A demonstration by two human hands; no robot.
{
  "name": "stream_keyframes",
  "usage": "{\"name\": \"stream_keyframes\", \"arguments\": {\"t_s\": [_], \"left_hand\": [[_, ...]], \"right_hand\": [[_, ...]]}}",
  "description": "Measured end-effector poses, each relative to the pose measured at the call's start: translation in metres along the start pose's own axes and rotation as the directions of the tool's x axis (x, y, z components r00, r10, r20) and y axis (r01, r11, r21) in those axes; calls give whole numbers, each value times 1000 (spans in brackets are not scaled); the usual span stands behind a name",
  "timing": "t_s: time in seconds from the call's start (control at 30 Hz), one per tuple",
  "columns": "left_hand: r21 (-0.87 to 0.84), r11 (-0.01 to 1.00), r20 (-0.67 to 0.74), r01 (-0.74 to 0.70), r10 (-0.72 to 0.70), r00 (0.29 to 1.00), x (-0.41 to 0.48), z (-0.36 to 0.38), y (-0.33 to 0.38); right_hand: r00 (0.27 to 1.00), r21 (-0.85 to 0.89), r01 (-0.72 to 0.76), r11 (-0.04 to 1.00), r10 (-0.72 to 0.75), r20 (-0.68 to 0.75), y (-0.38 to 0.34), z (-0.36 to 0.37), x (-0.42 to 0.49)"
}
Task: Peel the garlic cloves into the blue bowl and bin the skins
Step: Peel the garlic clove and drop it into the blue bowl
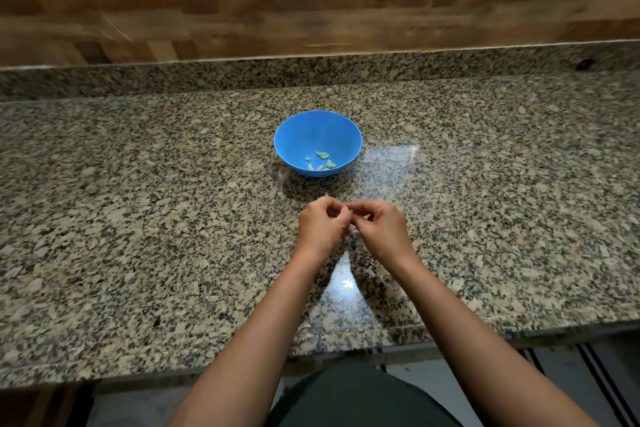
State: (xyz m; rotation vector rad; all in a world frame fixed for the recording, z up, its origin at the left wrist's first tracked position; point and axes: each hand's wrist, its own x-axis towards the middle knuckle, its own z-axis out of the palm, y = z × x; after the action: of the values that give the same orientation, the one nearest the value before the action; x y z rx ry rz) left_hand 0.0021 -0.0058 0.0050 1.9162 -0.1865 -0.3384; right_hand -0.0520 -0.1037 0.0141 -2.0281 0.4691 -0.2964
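The blue bowl (pixel 298 135) stands on the granite counter, with several peeled garlic cloves (pixel 322 161) lying in its bottom. Just in front of it my left hand (pixel 323 227) and my right hand (pixel 381 229) meet above the counter. Both have their fingers curled and pinch a small garlic clove (pixel 346 215) between the fingertips; the fingers hide most of it. Pale scraps of garlic skin (pixel 370 271) lie on the counter under my right wrist.
The speckled granite counter (pixel 138 218) runs wide to both sides, with a low granite upstand and a wood-panelled wall (pixel 311 10) behind. Its front edge (pixel 346 352) is near my body. No bin shows in the view.
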Motion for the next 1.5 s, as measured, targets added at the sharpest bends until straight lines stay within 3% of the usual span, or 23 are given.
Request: {"name": "stream_keyframes", "arguments": {"t_s": [0.17, 0.43, 0.5, 0.6, 0.7, 0.93, 1.1, 1.27, 1.5], "left_hand": [[-186, 976, 16, 115, -114, 993, 1, 1, 0], [-192, 973, -6, 129, -133, 991, 1, -2, -3], [-142, 980, -29, 138, -144, 989, 2, -5, -6], [79, 991, -40, 109, -106, 994, 1, -12, -9], [296, 955, 5, 24, -27, 1000, -1, -13, -11], [390, 921, -11, -13, 19, 1000, 0, -12, -8], [265, 939, 76, -217, 204, 976, -7, -12, 0], [190, 956, 65, -224, 215, 974, -8, -9, -2], [251, 930, 37, -270, 270, 962, -8, -8, -3]], "right_hand": [[992, 273, -97, 957, 116, -54, 3, 3, 1], [933, 709, -323, 626, 337, 127, 3, 2, -1], [906, 784, -359, 506, 391, 162, 3, -1, 1], [876, 835, -385, 392, 439, 198, 6, -8, 5], [854, 816, -442, 373, 452, 256, 9, -13, 6], [820, 771, -514, 377, 480, 312, 9, -15, 7], [797, 740, -547, 392, 515, 316, 7, -13, 8], [791, 742, -549, 385, 527, 311, 7, -10, 7], [809, 744, -526, 412, 512, 289, 2, -10, 6]]}}
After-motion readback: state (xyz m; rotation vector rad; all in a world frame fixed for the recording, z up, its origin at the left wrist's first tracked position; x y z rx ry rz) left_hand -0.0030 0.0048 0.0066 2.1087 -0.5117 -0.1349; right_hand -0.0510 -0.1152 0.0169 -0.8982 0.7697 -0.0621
